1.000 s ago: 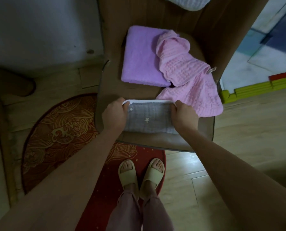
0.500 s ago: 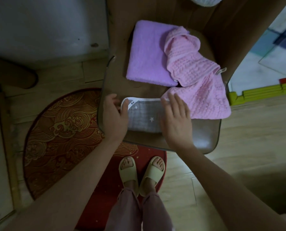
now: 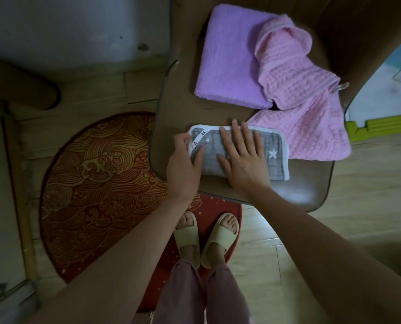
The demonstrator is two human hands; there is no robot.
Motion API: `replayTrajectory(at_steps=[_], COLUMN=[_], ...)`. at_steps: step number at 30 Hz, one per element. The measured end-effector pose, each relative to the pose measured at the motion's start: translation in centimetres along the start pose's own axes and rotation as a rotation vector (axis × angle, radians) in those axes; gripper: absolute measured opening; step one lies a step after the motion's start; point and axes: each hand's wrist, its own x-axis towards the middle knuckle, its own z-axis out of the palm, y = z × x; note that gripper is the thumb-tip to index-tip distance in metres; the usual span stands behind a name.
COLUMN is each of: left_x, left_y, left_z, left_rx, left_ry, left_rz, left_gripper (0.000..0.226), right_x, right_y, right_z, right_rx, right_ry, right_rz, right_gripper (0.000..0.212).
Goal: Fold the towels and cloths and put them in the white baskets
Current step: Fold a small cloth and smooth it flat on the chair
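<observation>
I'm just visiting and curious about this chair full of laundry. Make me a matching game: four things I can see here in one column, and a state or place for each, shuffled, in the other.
Things:
1. grey star cloth
2. purple towel
3. pink towel
4. red rug

States or places:
A. crumpled, lying partly over another towel
B. on the floor, under the person's feet
C. folded square, at the back of the chair seat
D. pressed flat under the right hand, its left end gripped by the left hand

Pairs: 1-D, 2-C, 3-A, 4-B
</observation>
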Motion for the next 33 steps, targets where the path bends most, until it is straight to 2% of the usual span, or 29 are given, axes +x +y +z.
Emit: replayTrajectory(at_steps=[6,10,13,15,19,23,26,31,33], left_x=[1.2,1.4,2.4,2.6,2.7,2.6,2.5,2.6,2.6], left_y=[-2.4,-2.0,-1.6,-2.0,-3.2,-2.8,-2.4,-2.4,-2.4], left_z=[-1.9,-1.8,0.5,1.8,2.6,2.7,2.7,2.5,2.5], left_rx=[0.373,0.534,0.649,0.748,0.834,0.822,0.809,0.808,0.810], left_ry=[-0.195,-0.106,-0.257,-0.337,-0.362,-0.403,-0.412,-0.457,-0.450], left_rz=[0.165,0.484,0.664,0.655,0.612,0.593,0.574,0.577,0.580], left_gripper=[0.041,0.045,0.050,0.054,0.063,0.070,0.073,0.080,0.084], right_x=[0.1,0.0,0.1,0.0,-0.9,-1.7,-1.3,-0.4,-0.1], right_y=[0.0,-0.2,0.0,0.7,3.8,6.1,6.4,6.2,5.9], right_z=[0.7,0.8,0.8,0.6,-0.1,-1.4,-2.7,-3.6,-3.8], right_rx=[-0.043,-0.038,-0.017,-0.006,-0.017,0.101,0.158,0.325,0.393], right_ry=[-0.005,-0.013,-0.019,-0.008,0.005,0.087,0.190,0.104,0.097], right_rz=[0.021,0.019,-0.024,-0.064,-0.033,0.178,0.369,0.573,0.625], right_gripper=[0.064,0.064,0.063,0.062,0.063,0.061,0.052,0.035,0.037])
